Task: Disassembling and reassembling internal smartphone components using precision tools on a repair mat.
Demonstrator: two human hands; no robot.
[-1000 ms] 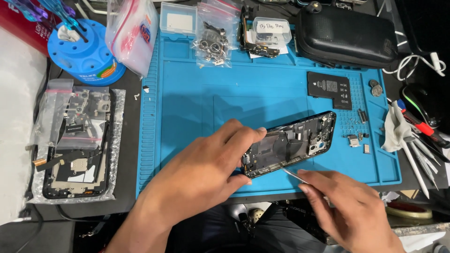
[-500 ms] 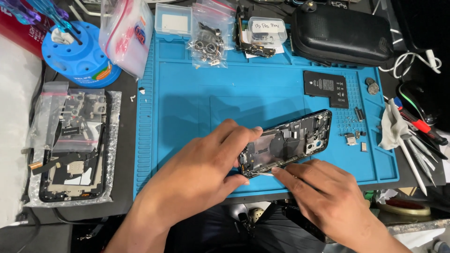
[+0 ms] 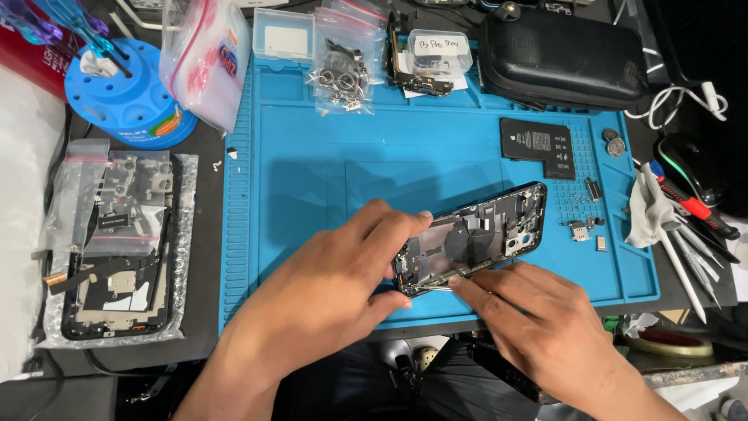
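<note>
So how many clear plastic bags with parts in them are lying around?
3: a large bag by the blue tool stand, a small bag on the mat's top edge, a flat bag at left. Others may be hidden.

Opened phone (image 3: pixel 475 238) sits tilted on the blue mat (image 3: pixel 327 156), centre of frame, left hand (image 3: pixel 335 288) gripping its lower end. Right hand (image 3: pixel 538 327) at the bottom right pokes thin tweezers (image 3: pixel 436 287) into the phone's lower edge. Black battery (image 3: pixel 538 146) lies upper right, well apart.

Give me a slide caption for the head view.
Both hands, left and right, work on an opened phone frame over a blue mat.
</note>
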